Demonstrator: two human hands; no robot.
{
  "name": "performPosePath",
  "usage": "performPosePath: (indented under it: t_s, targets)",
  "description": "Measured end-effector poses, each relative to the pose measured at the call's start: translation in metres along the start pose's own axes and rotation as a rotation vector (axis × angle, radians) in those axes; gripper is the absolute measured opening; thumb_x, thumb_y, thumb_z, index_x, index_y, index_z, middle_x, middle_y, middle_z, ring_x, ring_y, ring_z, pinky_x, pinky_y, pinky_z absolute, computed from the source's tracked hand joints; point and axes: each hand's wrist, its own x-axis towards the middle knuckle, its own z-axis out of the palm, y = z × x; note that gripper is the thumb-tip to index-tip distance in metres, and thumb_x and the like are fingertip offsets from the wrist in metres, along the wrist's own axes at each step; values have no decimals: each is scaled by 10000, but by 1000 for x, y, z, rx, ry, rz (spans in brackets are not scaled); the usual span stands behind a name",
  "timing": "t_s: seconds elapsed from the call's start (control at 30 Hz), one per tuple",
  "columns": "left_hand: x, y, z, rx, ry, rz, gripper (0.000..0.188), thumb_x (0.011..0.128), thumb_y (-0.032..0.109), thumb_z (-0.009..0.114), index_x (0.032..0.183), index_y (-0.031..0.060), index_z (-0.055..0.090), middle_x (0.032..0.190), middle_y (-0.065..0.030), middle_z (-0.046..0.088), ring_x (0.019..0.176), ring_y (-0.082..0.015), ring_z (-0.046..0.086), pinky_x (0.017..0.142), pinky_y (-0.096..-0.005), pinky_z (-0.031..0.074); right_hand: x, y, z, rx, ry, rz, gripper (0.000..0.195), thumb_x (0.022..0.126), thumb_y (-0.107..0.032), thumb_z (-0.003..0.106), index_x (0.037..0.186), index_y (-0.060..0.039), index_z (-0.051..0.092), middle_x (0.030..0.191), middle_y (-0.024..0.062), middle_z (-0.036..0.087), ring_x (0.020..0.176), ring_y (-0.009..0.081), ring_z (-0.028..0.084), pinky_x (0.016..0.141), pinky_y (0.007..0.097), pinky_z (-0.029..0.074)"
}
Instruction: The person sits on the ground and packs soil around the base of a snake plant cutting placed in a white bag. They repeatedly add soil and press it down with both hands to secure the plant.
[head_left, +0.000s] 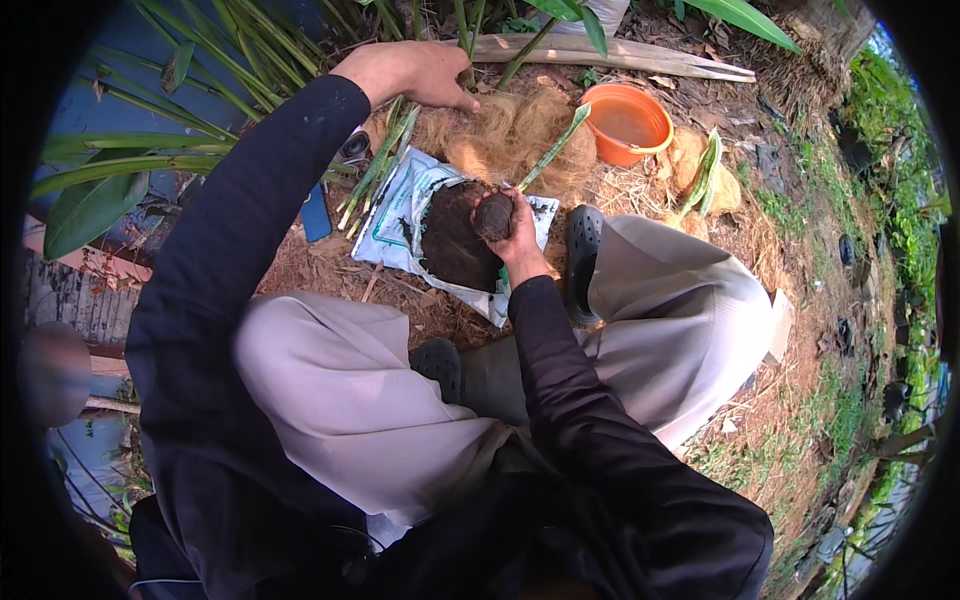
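My right hand (521, 236) grips a dark ball of soil (494, 217) with a variegated snake plant leaf (556, 147) sticking out of it, up and to the right. Below it, a heap of dark soil (454, 238) lies on a white plastic bag (386, 221) bearing print. My left hand (420, 73) reaches far forward over the left edge of a loose pile of tan coconut fibre (517, 127). Its thumb and forefinger are apart, nothing shows between them, and its other fingers are partly hidden.
Snake plant cuttings (386, 161) lie left of the bag, near a blue phone-like object (315, 215) and a black roll (355, 145). An orange plastic basin (630, 124) holds murky water. Right of it, another leaf (705, 176) stands at a fibre bundle (721, 191). Long-stemmed plants (247, 67) crowd the upper left.
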Motion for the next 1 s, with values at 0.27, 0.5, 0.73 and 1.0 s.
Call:
performPosePath:
  t_s: [0.27,0.5,0.73,1.0]
  targets:
    - [56,87,106,-251,-134,-38,739,893,568,567,1311,-41,574,1342,-289,557,1267,-397,537,1057,-447,431,-15,-23,-16,-47,5,-88,222,946,-312,552,1023,-115,619,978,85,665,918,269,660,815,458,561]
    - [38,194,225,-849,601,-225,556,966,474,532,1353,75,556,1400,-185,508,1348,-345,437,1116,-551,309,-33,-46,-53,-103,-66,-295,255,992,-337,527,1149,-153,608,1078,32,641,1006,203,624,888,383,533]
    - [19,216,258,-1060,1144,-473,264,841,209,724,986,-11,703,1033,-181,673,980,-383,649,867,-430,504,-58,-31,-24,-176,141,-34,512,979,-532,518,1169,-62,591,1143,86,619,1097,230,576,983,387,462]
    - [16,215,260,-1808,1138,-468,214,865,157,694,991,-14,724,964,-166,728,904,-299,694,874,-367,507,-64,-24,-7,-179,-92,-63,484,972,-454,559,1140,-1,587,1154,165,649,1112,308,604,1006,409,466]
